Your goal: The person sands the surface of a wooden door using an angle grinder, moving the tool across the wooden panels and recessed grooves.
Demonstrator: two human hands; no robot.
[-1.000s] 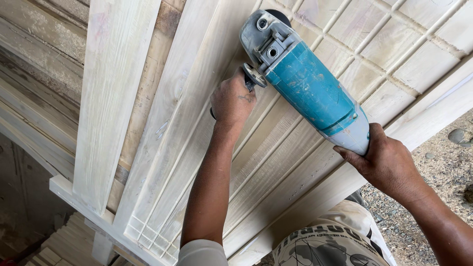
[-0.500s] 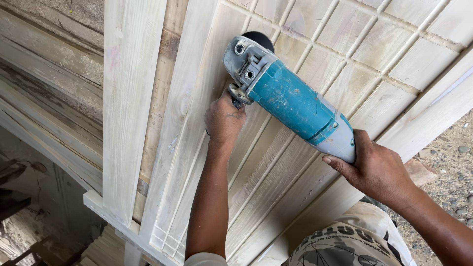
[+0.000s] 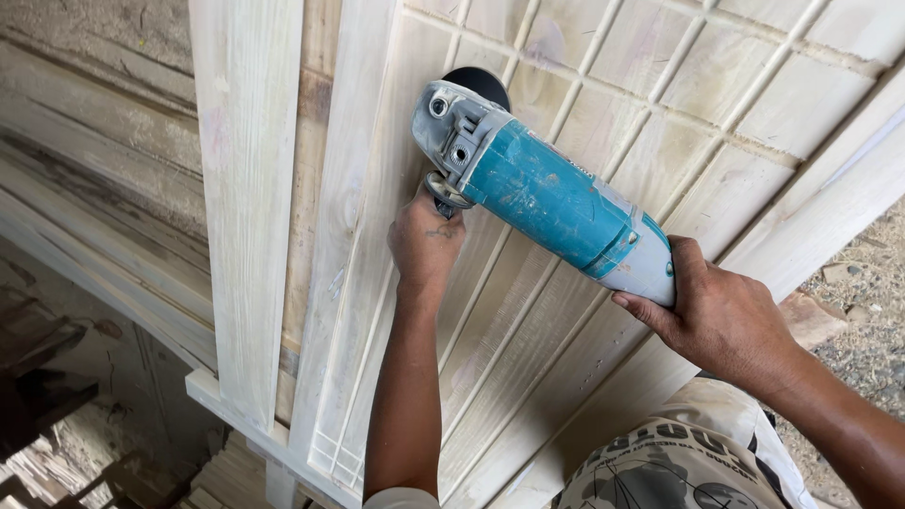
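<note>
We have the teal angle grinder [image 3: 547, 203] lying across the pale carved wooden door panel [image 3: 528, 349], its grey gear head and dark disc [image 3: 476, 83] set near the upper part of the panel, just where the long vertical grooves give way to the grid of small squares. Our left hand [image 3: 424, 240] is closed around the side handle below the gear head, and our right hand [image 3: 721, 320] is wrapped around the pale rear end of the grinder body, close to the panel's right rail. Whether the disc is actually touching the wood we cannot tell, since the body hides its underside. To work well here, we judge that we should keep the disc flat and light on the surface, follow the grain along the grooves, and avoid tipping an edge into the raised ribs, which would gouge quickly. Both wrists should stay firm so the tool does not skate toward the left stile [image 3: 250, 188]. Gravel ground [image 3: 863, 311] shows past the panel's right edge.
</note>
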